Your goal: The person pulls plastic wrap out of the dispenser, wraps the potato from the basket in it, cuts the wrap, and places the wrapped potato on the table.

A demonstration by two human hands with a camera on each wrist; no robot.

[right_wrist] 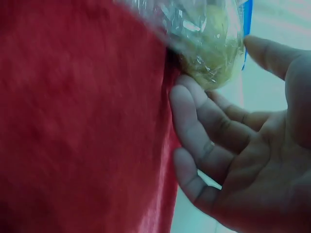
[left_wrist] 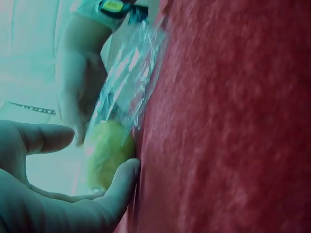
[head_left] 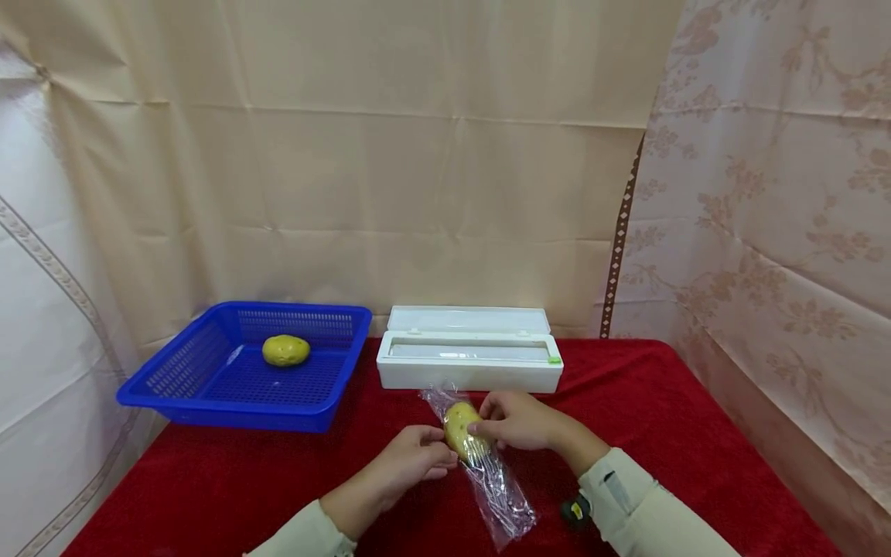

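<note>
A yellow potato (head_left: 461, 425) wrapped in clear plastic film (head_left: 497, 487) lies on the red cloth, in front of a white box. The film trails toward the near edge in a crumpled, flattened tail. My right hand (head_left: 518, 422) holds the potato from the right, its thumb on the upper side and its fingers against the lower edge in the right wrist view. At the potato's left side is my left hand (head_left: 411, 463). In the left wrist view its fingers (left_wrist: 124, 182) touch the potato, while its thumb stands apart from it.
The white box (head_left: 469, 377), a film dispenser by its look, stands behind with its lid raised and a green piece at its right end. To the left, a blue basket (head_left: 244, 415) holds another potato (head_left: 285, 350). A dark device (head_left: 576, 510) sits by the right sleeve.
</note>
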